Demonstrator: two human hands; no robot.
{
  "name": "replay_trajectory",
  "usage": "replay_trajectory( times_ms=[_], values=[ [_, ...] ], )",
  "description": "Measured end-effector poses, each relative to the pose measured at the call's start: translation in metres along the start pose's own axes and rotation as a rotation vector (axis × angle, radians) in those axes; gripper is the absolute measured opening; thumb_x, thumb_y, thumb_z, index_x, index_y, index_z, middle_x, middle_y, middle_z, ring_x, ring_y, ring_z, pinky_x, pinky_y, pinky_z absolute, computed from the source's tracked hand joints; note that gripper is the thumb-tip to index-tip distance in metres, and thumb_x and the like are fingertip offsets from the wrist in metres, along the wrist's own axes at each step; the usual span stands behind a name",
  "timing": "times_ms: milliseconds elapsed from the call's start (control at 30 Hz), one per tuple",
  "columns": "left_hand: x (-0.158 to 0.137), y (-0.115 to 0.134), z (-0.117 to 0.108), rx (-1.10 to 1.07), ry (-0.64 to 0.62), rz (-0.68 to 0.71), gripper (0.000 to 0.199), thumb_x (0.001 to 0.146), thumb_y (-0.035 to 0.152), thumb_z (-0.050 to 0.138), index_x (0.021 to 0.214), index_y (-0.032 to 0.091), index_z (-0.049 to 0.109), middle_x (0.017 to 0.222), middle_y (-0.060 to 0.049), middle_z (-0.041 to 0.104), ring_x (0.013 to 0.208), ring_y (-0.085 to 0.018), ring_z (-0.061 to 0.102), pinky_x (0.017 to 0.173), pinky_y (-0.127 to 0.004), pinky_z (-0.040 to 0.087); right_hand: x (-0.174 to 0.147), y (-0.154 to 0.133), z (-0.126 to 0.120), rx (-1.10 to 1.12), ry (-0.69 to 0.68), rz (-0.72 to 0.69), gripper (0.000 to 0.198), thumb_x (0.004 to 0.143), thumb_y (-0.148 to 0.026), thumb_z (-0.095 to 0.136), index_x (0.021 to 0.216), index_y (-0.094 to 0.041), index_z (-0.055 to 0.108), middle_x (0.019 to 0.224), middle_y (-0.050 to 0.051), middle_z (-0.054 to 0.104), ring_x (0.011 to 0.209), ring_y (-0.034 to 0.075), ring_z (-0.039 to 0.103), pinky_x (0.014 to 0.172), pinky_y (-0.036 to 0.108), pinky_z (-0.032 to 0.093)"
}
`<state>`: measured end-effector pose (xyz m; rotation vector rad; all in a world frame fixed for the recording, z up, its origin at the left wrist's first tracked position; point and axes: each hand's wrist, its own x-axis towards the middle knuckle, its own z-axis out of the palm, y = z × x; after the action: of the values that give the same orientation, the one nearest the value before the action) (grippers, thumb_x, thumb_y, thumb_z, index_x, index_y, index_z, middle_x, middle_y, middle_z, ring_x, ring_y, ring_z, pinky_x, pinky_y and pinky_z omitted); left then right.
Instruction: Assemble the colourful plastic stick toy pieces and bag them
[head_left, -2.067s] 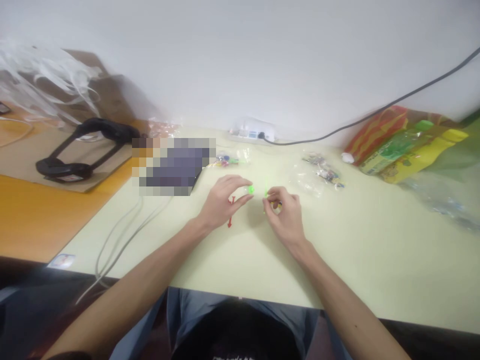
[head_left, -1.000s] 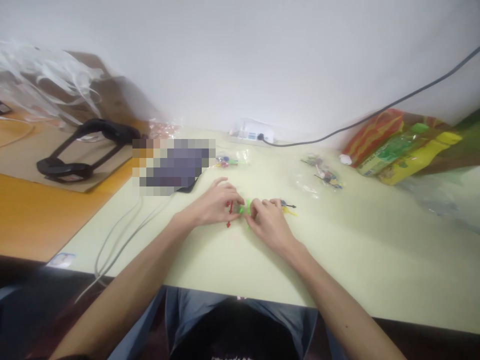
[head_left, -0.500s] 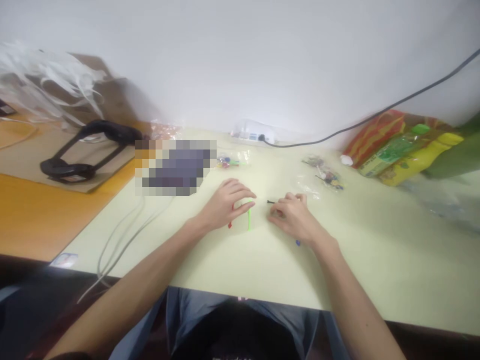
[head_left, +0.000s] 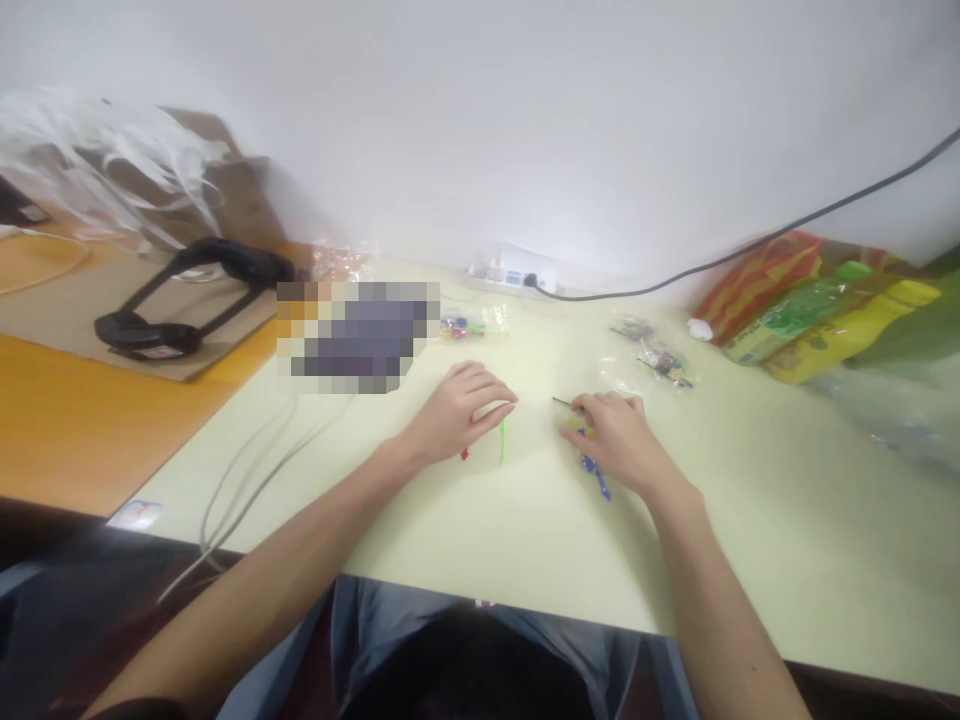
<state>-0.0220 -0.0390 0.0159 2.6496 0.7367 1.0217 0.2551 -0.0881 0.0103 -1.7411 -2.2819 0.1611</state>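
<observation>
Both hands rest low over the pale table, a gap between them, with the small plastic pieces gathered close around the fingers, probably so that each can be reached without moving the arms much. The left hand is curved, its thumb and fingertips drawn near each other; whether anything is pinched there I cannot tell. A green piece lies lengthwise by its thumb, pointing toward the table's near edge, and a red piece shows partly from under the palm, so the hand seems to shelter that little group on its own side. The right hand has its thumb and forefinger parted around a yellow piece, while a thin black piece sticks out past the forefinger; the fingers hide whether either is gripped. A blue piece lies on the table just below that thumb, angled toward the person. Farther back, near the wall, a clear bag and another bag hold similar-looking bits, apparently set there to leave working room in front, and the bottles lie well off to the right.
</observation>
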Motion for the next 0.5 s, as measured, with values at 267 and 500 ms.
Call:
replay_trajectory(
  times_ms=[267,500],
  values=[
    [0.001,0.001,0.0,-0.002,-0.022,-0.009,0.016,0.102,0.026,0.054,0.104,0.021,0.069,0.1,-0.005,0.074,0.096,-0.019,0.065,0.105,-0.043,0.042,0.004,-0.009,0.013,0.105,-0.034,-0.039,0.012,0.097,-0.021,0.05,0.092,-0.022,0.061,0.083,0.002,0.067,0.087,0.021,0.061,0.085,0.036,0.03],
    [0.002,0.003,0.001,0.004,-0.035,-0.008,0.017,0.103,0.027,0.053,0.104,0.021,0.069,0.099,-0.006,0.074,0.096,-0.02,0.064,0.103,-0.043,0.043,0.006,-0.011,0.013,0.195,0.032,-0.053,0.015,0.096,-0.016,0.049,0.092,-0.022,0.062,0.085,0.001,0.069,0.088,0.02,0.062,0.087,0.036,0.031]
  ],
)
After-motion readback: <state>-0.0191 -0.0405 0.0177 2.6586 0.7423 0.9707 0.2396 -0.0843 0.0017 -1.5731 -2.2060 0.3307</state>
